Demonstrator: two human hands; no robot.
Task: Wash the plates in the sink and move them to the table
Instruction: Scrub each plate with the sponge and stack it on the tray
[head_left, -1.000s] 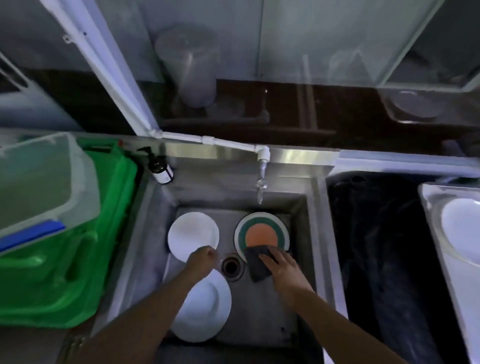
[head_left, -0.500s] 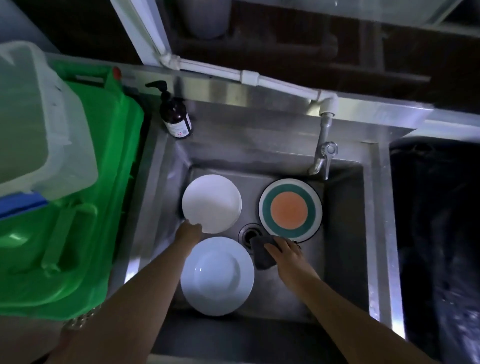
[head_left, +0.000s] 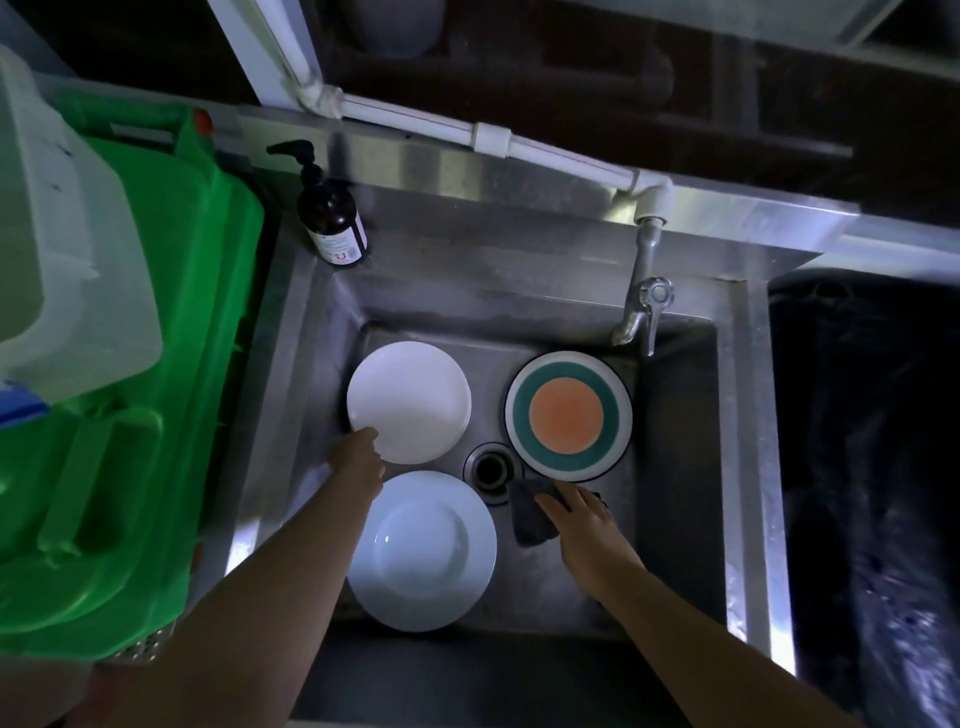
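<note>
Plates lie flat on the floor of the steel sink (head_left: 680, 467), three of them: a white plate (head_left: 410, 400) at back left, a deeper white plate (head_left: 423, 551) in front of it, and a green-and-orange plate (head_left: 569, 415) at back right, all around the drain (head_left: 491, 470). The left hand (head_left: 358, 460) takes the near rim of the back white plate; its grip looks like a pinch, though the fingertips are hidden under the rim. The right hand (head_left: 582, 517) holds a dark sponge (head_left: 530, 512) beside the drain, fingers curled over it. The tap (head_left: 641, 312) shows no running water. Risk: a wet rim could slip from such a shallow hold and the plate drop onto the one below, chipping both.
</note>
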